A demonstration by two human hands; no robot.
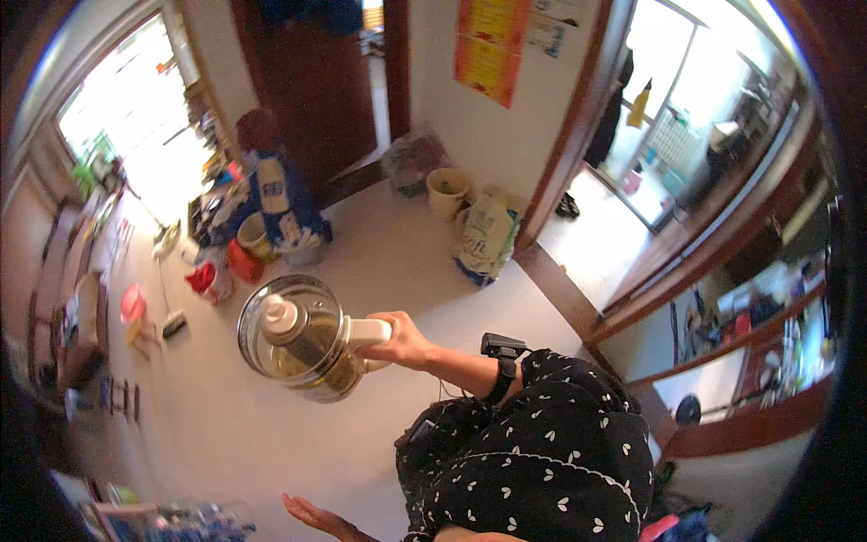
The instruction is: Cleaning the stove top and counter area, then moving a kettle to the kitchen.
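My right hand [401, 343] grips the pale handle of a glass kettle [318, 379], holding it out over the light floor. The kettle has a wide clear rim and a cream knob [279, 316] on top; something dark and yellow-green shows through its glass. My left hand [313, 513] is extended low in the picture, apart from the kettle, with nothing in it. A black strap with a dark device [502, 366] circles my right forearm. A black patterned garment [542, 461] covers my body.
A white sack [486, 240] with writing and a cream pot [447, 193] stand by the wall. Opposite are a blue bag [271, 190], a red container [245, 261], a broom head [174, 324] and a pink stool or basin [133, 303]. A doorway opens at right.
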